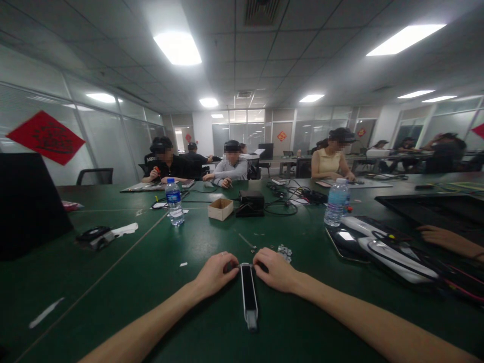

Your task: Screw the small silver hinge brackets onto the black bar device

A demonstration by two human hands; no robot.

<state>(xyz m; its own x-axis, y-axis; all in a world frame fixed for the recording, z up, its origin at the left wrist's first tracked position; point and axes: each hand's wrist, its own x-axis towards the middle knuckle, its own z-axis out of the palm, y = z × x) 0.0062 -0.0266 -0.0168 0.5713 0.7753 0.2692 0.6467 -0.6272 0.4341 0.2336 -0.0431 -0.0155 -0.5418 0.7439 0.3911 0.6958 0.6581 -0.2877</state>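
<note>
A long, narrow black and silver device (248, 295) lies on the green table (159, 262), pointing away from me. My left hand (215, 271) rests at its far end on the left side, fingers curled and pinched against it. My right hand (275, 268) mirrors it on the right, fingers closed on the same far end. Small metal parts (284, 251) and a thin screw or pin (247, 242) lie just beyond my hands.
A small cardboard box (220, 208), a black box with cables (251, 202) and two water bottles (174, 201) (336, 202) stand farther back. White and black gear (389, 249) and another person's hand (440, 236) are at right. A dark screen (26, 201) stands left. Several people sit at the far side.
</note>
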